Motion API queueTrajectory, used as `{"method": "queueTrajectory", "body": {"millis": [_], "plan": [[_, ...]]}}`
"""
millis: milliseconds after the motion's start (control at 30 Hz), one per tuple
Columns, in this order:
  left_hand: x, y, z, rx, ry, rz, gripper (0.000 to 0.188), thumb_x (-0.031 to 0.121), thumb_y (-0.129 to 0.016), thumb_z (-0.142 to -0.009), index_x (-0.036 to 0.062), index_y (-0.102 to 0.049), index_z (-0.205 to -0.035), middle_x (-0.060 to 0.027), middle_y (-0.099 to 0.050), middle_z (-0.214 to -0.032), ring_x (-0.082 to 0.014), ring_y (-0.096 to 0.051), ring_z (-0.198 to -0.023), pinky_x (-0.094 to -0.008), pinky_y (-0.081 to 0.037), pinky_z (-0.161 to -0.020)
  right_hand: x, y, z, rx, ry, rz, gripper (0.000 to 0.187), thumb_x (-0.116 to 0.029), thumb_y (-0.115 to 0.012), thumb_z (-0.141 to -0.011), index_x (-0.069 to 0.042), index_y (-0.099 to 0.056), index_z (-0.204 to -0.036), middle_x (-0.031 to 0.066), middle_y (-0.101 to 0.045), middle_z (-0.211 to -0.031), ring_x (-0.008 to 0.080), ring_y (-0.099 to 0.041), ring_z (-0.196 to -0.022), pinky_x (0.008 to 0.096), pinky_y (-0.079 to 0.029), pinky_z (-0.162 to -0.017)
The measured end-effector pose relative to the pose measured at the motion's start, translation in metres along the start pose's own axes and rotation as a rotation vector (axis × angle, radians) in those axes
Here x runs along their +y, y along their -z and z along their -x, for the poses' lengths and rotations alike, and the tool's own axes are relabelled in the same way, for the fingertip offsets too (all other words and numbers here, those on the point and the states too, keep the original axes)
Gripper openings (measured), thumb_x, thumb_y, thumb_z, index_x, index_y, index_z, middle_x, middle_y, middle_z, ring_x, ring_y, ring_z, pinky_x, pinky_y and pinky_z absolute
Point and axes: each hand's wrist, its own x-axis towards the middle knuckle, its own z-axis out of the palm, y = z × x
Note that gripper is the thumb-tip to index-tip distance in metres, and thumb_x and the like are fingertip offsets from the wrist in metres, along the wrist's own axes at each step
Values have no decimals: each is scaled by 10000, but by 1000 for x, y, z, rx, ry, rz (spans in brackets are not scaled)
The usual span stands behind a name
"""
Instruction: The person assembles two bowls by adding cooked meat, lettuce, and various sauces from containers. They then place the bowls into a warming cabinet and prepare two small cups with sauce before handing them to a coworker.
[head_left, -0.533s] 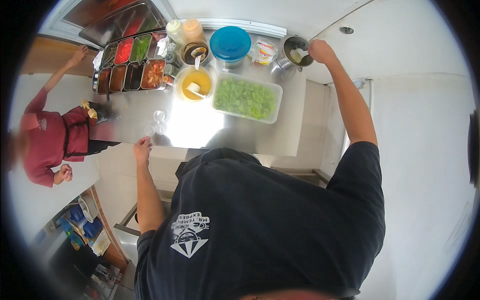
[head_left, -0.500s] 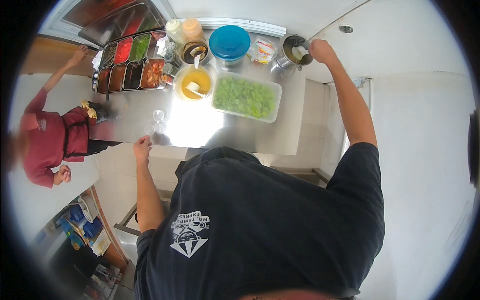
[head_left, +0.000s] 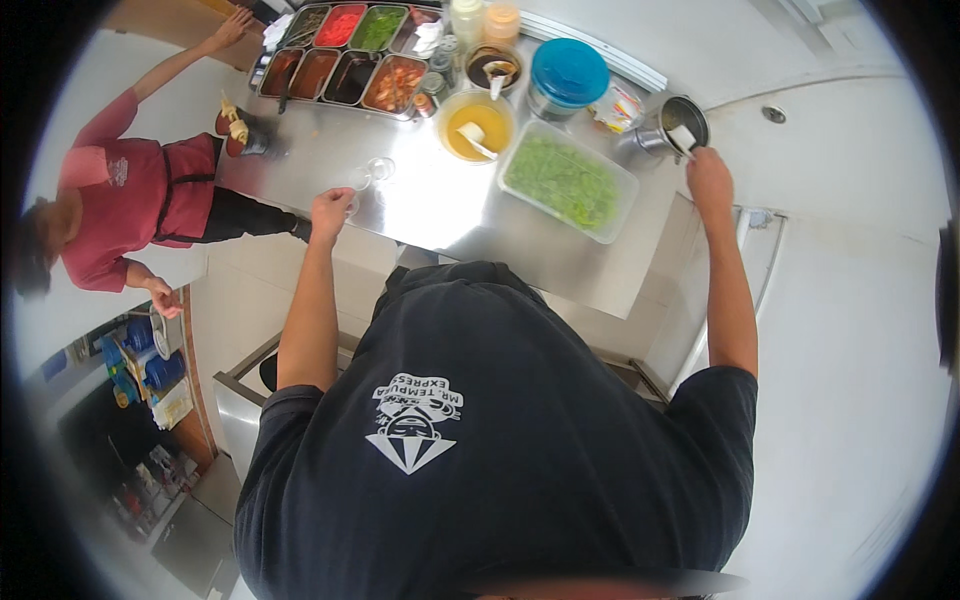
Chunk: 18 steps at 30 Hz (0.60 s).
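The person in a dark short-sleeved shirt [head_left: 520,390] stood at the near side of the shiny stainless-steel bench [head_left: 560,258], with the two hands spread well apart. At the far right, the right hand [head_left: 709,178] was closed around the handle of a white plastic ladle [head_left: 681,137]. The ladle's head was at the near right rim of a deep round metal pot [head_left: 652,134]; whether it was inside or only above, I could not tell.

The left hand [head_left: 333,210] was at the near edge of the bench, toward the left, its fingers bent together just beside a small clear round cup [head_left: 352,204]. I could not tell if they gripped it. Two more clear plastic cups [head_left: 380,168] stood a little farther on the bench.

Between the hands there were a round bowl of yellow liquid [head_left: 443,136] and, to its right, a rectangular translucent box of green leaves [head_left: 611,233]. Behind this box stood a round container with a blue lid [head_left: 570,72]. At the left was a co-worker in a red shirt [head_left: 118,200].
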Motion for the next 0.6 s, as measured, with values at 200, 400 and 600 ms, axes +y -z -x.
{"method": "queueTrajectory", "body": {"millis": [200, 400, 600], "plan": [[0, 11, -21, -36, -42, 83, 182, 151, -677, -884, -13, -713, -956, -33, -671, -794, -104, -602, -673, -247, -465, -605, -23, 13, -5, -19, -132, 95, 155, -164, -598, -886, -19, -642, -922, 189, -655, -900, 384, -646, -805, 465, -529, -700], [-6, 30, -47, -121, -29, 104, 199, 146, -676, -891, -30, -708, -979, -43, -682, -818, -96, -601, -687, -243, -477, -629, -24, 41, -23, 346, -325, 101, 197, -206, -578, -895, -32, -670, -909, 210, -675, -937, 382, -657, -843, 461, -522, -758], [-3, 34, -63, -200, -109, 129, 219, 152, -672, -899, -40, -703, -999, -44, -682, -827, -94, -598, -698, -244, -480, -640, -42, 28, -24, -68, -425, 231, 263, -268, -557, -903, -52, -697, -959, 208, -689, -921, 404, -660, -880, 484, -519, -772]]}}
